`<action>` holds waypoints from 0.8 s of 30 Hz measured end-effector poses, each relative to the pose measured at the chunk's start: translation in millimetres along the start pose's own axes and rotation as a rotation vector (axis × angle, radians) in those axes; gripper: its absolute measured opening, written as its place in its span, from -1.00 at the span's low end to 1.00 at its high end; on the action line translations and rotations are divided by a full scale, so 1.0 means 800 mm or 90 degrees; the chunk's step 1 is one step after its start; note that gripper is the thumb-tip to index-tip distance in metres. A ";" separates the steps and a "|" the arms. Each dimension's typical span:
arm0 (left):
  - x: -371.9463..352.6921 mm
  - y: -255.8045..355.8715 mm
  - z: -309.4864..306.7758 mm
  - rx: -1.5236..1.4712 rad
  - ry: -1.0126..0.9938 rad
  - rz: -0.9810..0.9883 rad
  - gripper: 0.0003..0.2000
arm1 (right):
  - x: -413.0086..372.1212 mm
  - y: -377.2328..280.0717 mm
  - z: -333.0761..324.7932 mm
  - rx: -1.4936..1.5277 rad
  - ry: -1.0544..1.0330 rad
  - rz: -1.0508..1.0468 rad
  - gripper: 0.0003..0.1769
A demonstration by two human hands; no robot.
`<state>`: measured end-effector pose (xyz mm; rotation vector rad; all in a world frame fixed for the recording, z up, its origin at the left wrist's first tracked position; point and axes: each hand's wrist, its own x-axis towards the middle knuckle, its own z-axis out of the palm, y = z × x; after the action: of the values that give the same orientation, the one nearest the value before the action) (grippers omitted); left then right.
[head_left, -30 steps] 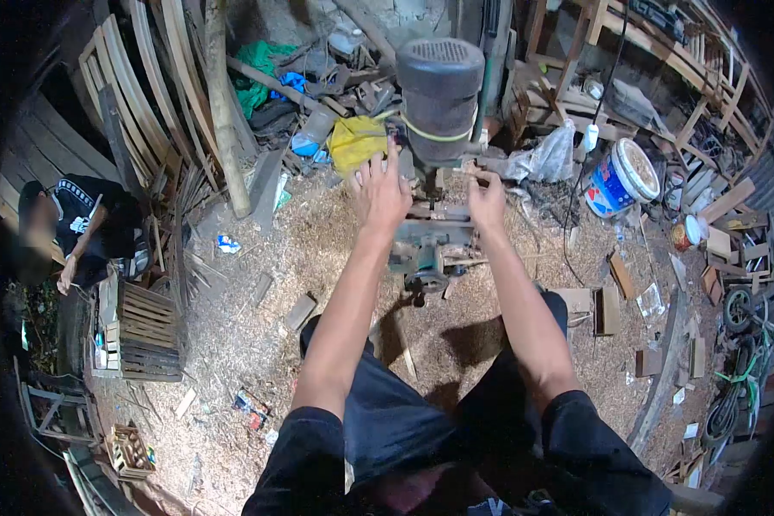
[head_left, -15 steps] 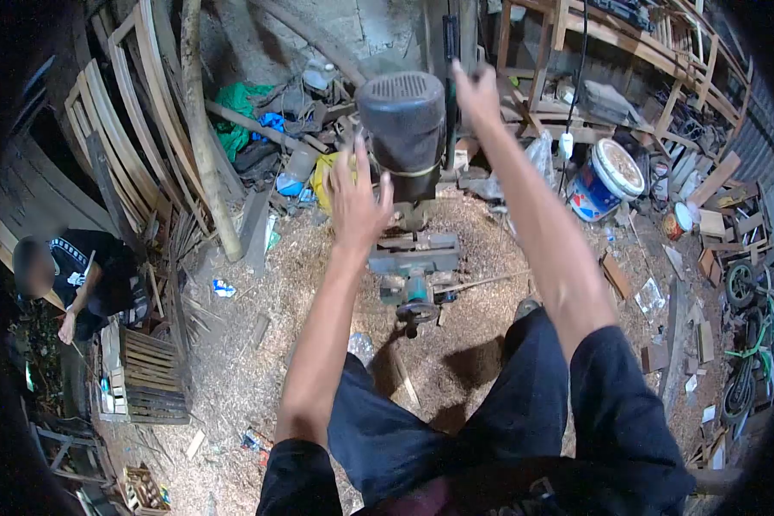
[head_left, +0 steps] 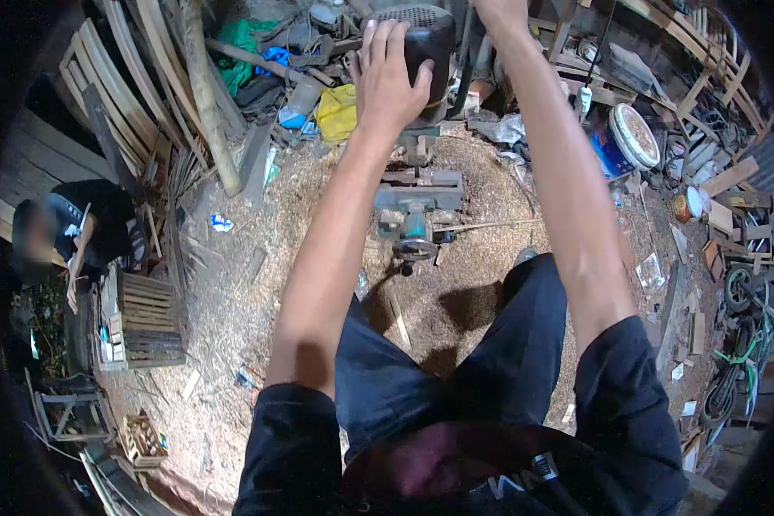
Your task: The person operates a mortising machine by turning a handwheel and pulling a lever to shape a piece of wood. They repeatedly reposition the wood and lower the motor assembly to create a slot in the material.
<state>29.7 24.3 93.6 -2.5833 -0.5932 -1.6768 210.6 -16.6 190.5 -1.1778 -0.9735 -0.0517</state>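
Pressing down from above, my left hand (head_left: 390, 79) lies spread on the black electric motor (head_left: 426, 39), palm flat on the housing, fingers straight along its top and thumb hooked round the near side; it is laid on, not clenched. The motor sits directly under that palm, upright on its machine at the top of the view. My right hand (head_left: 499, 10) is raised just right of the motor and cut off by the frame edge, so I cannot tell whether it grips anything. Below the motor is the green machine base (head_left: 417, 215), standing on the sawdust floor (head_left: 301, 215). A yellow bag (head_left: 337, 112) lies just left of the motor and a blue-and-white bucket (head_left: 629, 138) stands well to its right. Far left of the motor, another person (head_left: 82, 228) crouches beside a slatted wooden crate (head_left: 149, 318).
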 end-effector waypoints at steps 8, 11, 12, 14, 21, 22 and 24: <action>-0.009 0.007 -0.042 0.063 -0.191 -0.050 -0.23 | -0.068 -0.042 -0.018 0.082 -0.040 0.064 -0.43; -0.006 0.002 -0.049 0.037 -0.247 -0.064 -0.19 | -0.066 -0.036 -0.018 -0.012 -0.020 0.039 -0.43; -0.002 0.002 -0.052 0.035 -0.261 -0.065 -0.18 | -0.063 -0.035 -0.017 -0.056 -0.004 0.021 -0.43; 0.000 -0.001 -0.049 0.033 -0.266 -0.063 -0.12 | -0.056 -0.038 -0.010 -0.119 0.032 -0.024 -0.42; -0.015 0.003 -0.019 0.081 -0.206 -0.069 -0.10 | -0.009 0.009 -0.002 -0.276 0.066 -0.181 -0.54; -0.017 0.005 -0.014 0.090 -0.187 -0.073 -0.12 | 0.006 0.030 0.003 -0.349 0.100 -0.223 -0.56; -0.017 0.007 -0.006 0.100 -0.152 -0.079 -0.15 | 0.016 0.039 0.013 -0.496 0.167 -0.308 -0.57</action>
<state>22.2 13.7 85.1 -2.6999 -0.8728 -1.2956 227.4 10.8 175.8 -1.5501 -1.0087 -1.0233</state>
